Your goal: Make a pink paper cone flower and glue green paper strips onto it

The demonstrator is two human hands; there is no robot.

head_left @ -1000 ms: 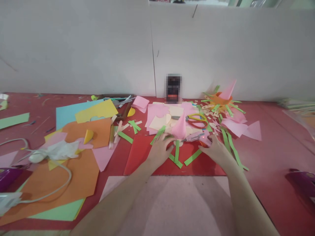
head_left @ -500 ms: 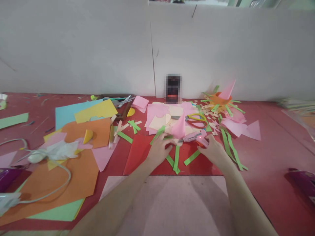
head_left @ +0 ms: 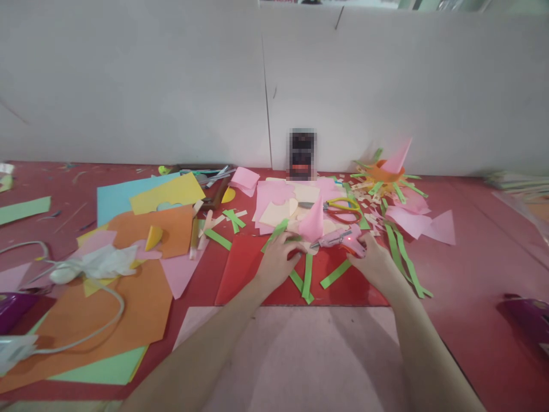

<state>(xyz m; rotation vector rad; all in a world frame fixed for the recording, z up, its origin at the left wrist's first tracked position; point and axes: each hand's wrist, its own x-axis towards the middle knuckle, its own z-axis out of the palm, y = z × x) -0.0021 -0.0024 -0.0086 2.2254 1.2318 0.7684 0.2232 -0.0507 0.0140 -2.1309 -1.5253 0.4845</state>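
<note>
My right hand (head_left: 372,260) is closed round a pink glue gun (head_left: 343,237), whose nozzle points left toward a pink paper cone (head_left: 313,222). The fingers of my left hand (head_left: 277,260) press down on a green paper strip (head_left: 278,232) beside the cone's base. Both hands rest over a red sheet (head_left: 253,269) with several green strips (head_left: 307,276) fanned out on it. Cream and pink cut-outs lie just behind the cone.
Yellow-and-red scissors (head_left: 343,209) lie behind the cone. An orange and pink paper flower (head_left: 386,169) stands at the back right. Orange, yellow and blue sheets (head_left: 146,229) and a white cable (head_left: 86,274) cover the left. A pink sheet (head_left: 300,360) lies nearest me. Purple objects sit at both edges.
My right hand closed on the pink glue gun and lifted its body slightly, nozzle toward the cone. My left hand stayed pressing the green strip.
</note>
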